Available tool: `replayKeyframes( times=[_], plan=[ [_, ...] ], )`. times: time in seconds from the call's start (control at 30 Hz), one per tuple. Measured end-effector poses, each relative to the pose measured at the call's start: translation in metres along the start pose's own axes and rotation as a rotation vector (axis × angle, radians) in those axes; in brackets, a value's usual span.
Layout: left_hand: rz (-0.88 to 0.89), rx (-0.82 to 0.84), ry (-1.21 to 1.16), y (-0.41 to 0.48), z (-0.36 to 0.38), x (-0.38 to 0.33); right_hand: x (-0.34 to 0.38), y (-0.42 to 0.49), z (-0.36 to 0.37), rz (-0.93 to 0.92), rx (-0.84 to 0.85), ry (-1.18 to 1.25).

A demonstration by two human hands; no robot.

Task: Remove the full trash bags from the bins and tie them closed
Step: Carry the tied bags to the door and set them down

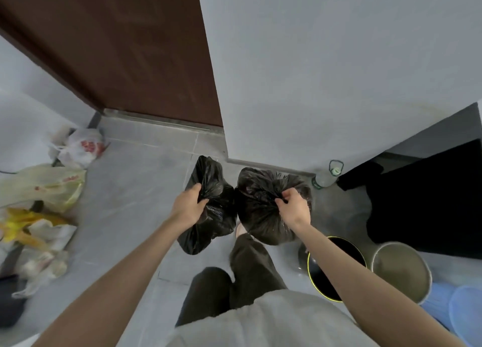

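Head view: my left hand (189, 207) curls round the gathered neck of the left bag (214, 187); my right hand (293, 205) pinches the neck of the right bag (258, 198). Both bags hang touching at 12 o'clock, clear of the black bin (309, 265) and grey bin (401, 265) at 4 o'clock. I judge removal done; knots unconfirmed.

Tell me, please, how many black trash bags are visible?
2. The left hand grips the left black bag; the right hand grips the right black bag, beside it. The yellow-rimmed bin inside may hide another.
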State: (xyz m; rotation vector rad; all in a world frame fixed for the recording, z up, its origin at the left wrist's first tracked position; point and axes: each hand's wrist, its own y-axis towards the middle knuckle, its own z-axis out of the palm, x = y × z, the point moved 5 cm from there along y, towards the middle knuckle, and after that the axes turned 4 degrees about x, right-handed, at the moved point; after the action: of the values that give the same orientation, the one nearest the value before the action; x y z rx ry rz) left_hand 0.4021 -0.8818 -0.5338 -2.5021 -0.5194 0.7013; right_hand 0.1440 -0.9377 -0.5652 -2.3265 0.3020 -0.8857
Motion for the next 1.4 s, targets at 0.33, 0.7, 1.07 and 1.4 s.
replayKeyframes(
  times=[0.33,0.7,1.07,1.4],
  plan=[
    [-0.001,0.047,-0.040,0.158,0.018,0.011,0.010,0.128,0.046,0.232,-0.038,0.212],
    [0.032,0.084,-0.025,0.314,0.137,0.077,-0.054,0.271,0.149,0.305,-0.117,0.323],
    [-0.003,0.023,-0.033,0.394,0.223,0.121,-0.106,0.360,0.234,0.409,-0.105,0.447],
    [-0.037,0.039,-0.114,0.416,0.263,0.145,-0.137,0.384,0.283,0.510,0.068,0.539]
  ],
)
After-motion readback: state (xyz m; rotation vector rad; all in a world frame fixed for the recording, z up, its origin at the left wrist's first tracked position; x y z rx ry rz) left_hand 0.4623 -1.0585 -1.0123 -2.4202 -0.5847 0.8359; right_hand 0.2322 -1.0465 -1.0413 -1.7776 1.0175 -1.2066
